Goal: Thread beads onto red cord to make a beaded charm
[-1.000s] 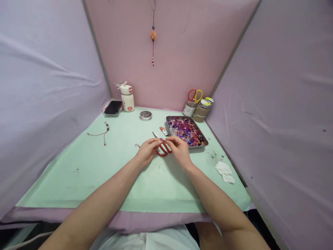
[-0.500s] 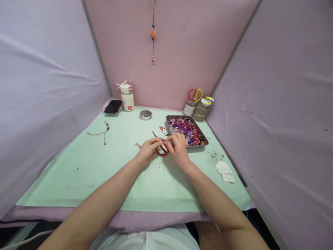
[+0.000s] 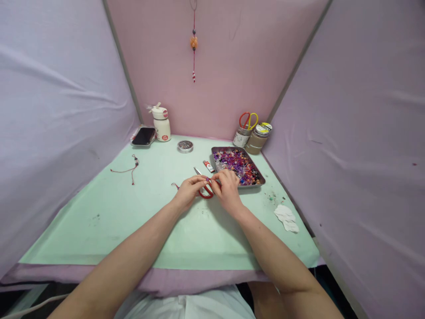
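My left hand pinches a small purple bead between thumb and fingertips. Close by on the right, my right hand is closed at the fingertips on a thin red cord beside the bead. A looped end of dark red cord shows to the left of my left hand. Beneath both hands lies a pair of red-handled scissors on the table, its blades pointing away and partly covered by my fingers. A metal tray of mixed beads stands just behind my right hand.
A red and white lighter lies left of the tray. Behind are a round dish, a white bottle, a phone and two jars, one holding scissors. A beaded cord lies left; crumpled tissue lies right.
The view has shifted very slightly. Both hands keep nearly the same pose around the bead and cord; nothing has been picked up or put down.
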The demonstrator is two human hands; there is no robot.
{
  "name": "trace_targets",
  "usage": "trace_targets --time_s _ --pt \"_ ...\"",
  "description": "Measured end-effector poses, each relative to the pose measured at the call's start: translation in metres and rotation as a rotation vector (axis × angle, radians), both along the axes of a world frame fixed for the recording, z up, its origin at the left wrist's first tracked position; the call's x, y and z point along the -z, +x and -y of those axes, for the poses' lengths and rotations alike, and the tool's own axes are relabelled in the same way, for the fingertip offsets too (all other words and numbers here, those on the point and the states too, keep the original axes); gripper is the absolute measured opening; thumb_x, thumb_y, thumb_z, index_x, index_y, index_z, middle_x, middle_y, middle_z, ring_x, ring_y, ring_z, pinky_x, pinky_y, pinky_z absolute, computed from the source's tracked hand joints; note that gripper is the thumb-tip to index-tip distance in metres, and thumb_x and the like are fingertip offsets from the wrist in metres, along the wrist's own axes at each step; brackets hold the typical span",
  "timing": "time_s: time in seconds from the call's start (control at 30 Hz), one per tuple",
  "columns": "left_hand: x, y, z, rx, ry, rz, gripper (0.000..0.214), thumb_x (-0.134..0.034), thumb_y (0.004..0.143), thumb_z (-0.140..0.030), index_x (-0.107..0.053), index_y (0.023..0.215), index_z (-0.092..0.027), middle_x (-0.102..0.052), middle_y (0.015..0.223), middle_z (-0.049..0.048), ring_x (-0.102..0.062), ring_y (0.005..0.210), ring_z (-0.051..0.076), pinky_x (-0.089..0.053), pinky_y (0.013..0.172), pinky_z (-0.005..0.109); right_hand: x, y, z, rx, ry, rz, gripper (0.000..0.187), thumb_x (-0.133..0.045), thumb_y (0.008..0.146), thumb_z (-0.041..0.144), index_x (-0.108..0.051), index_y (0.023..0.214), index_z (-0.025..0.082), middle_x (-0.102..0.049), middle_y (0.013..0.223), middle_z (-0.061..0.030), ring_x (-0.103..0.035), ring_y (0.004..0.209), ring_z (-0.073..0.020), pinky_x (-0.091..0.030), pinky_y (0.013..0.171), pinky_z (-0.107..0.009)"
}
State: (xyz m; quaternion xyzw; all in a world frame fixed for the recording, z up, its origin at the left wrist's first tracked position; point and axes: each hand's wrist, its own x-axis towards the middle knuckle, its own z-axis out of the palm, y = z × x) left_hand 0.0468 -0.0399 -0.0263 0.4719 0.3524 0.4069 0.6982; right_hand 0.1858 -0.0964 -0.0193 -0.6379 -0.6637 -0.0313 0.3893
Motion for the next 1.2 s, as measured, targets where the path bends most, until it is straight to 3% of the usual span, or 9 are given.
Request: trace_targets --time_s 1.2 --pt "0.0018 0.0007 0.0003 -0.025 0.044 -0.018 0.021 -0.080 0.055 -0.034 -0.072 0.065 -0.018 -0.064 0.101 0.0072 -0.055 0.082 0.017 -0.044 0.069 0.029 0.0008 0.0007 -0.0001 0.017 0.024 0.058 0.010 -0.051 0.090 0.026 -0.058 0.084 0.022 -0.062 0.095 -0.0034 -0.048 0.095 -0.0213 -0.026 0.082 -0.036"
